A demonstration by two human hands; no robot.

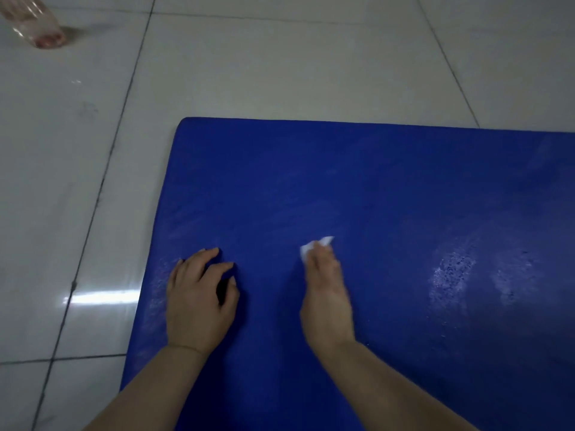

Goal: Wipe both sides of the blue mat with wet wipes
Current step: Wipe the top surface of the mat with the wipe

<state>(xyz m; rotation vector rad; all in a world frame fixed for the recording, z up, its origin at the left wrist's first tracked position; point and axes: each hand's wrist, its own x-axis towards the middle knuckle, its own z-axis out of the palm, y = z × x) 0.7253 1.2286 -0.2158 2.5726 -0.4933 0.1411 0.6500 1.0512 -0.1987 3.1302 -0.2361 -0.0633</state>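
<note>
While right hand [326, 293] pinches wet wipe [314, 247], left hand [199, 297], fingers loosely bent and holding nothing, braces blue mat [373, 188]; mat may creep on glossy tile.

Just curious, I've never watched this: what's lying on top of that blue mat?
On the blue mat: the left hand rests, the right hand presses a white wipe, mostly hidden beneath its fingers. Wet streaks shine at right.
</note>
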